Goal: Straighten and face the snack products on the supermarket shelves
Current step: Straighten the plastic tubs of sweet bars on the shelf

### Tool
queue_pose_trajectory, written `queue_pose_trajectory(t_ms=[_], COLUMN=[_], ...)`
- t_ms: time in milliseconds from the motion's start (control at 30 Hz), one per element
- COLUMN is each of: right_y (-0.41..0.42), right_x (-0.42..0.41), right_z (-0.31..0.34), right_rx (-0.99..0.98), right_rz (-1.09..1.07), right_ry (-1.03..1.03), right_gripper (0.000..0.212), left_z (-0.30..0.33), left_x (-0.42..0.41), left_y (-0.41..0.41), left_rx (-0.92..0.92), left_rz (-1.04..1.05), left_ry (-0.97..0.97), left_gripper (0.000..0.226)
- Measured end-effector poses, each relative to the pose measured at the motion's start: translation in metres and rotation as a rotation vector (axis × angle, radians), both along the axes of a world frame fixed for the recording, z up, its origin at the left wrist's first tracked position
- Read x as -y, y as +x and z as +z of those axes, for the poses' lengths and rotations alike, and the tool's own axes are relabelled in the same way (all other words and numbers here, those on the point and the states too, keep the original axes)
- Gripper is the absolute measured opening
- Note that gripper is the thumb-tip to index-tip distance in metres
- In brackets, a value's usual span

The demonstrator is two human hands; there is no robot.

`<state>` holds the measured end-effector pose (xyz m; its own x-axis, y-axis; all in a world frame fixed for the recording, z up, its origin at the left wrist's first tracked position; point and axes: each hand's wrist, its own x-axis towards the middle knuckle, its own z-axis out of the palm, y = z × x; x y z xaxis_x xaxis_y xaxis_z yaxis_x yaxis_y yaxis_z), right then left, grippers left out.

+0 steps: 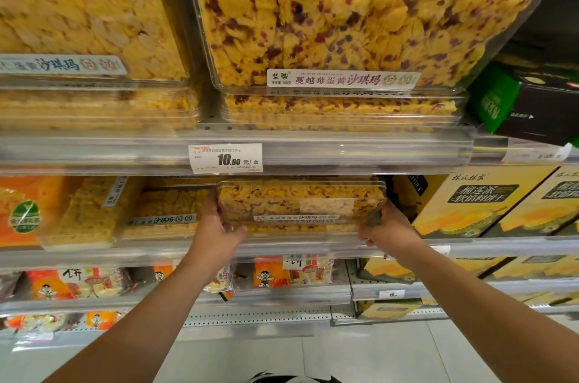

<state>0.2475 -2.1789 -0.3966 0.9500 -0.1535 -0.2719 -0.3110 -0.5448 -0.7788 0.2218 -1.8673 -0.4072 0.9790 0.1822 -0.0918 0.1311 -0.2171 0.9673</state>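
A clear plastic box of yellow cranberry sachima (300,201) sits on top of another such box on the middle shelf, its label strip facing me. My left hand (216,226) grips its left end, fingers curled under the edge. My right hand (385,226) grips its right end. On the shelf above, a larger-looking box of the same cranberry snack (344,28) leans tilted on a flat one (338,111).
Clear boxes of plain yellow sachima (84,19) fill the upper left; more lie at middle left (163,210). Yellow durian-biscuit cartons (479,204) stand right of my hands. A green and black pack (526,103) sits upper right. A price tag (225,158) hangs on the shelf rail. Bagged crackers (272,276) lie below.
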Motion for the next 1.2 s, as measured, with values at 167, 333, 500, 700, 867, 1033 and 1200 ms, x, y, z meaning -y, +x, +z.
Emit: queue_pose_trajectory(t_ms=[167, 333, 500, 700, 867, 1033, 1200], right_y=[-0.026, -0.091, -0.121, -0.103, -0.079, -0.057, -0.06], right_x=[-0.008, -0.048, -0.141, -0.293, -0.392, -0.432, -0.441], right_z=[-0.021, -0.054, -0.055, -0.013, 0.011, 0.019, 0.022], right_rx=[0.078, 0.114, -0.011, 0.055, -0.141, -0.27, -0.281], right_rz=[-0.092, -0.246, -0.003, 0.369, 0.208, -0.02, -0.029], right_ry=[0.117, 0.163, 0.165, 0.123, 0.417, 0.48, 0.493], right_gripper=[0.055, 0.051, 0.039, 0.032, 0.018, 0.05, 0.038], left_z=[-0.002, -0.016, -0.019, -0.017, -0.002, 0.015, 0.023], left_x=[-0.007, -0.036, -0.096, -0.204, -0.248, -0.253, -0.249], left_y=[-0.027, -0.067, -0.09, -0.108, -0.092, -0.067, -0.054], left_rx=[0.011, 0.066, -0.154, -0.293, -0.397, -0.429, -0.394], left_rz=[0.078, 0.17, 0.248, 0.313, 0.286, 0.206, 0.302], left_ry=[-0.051, 0.005, -0.307, -0.692, -0.8, -0.777, -0.753], left_gripper=[0.076, 0.063, 0.025, 0.017, 0.037, 0.035, 0.062])
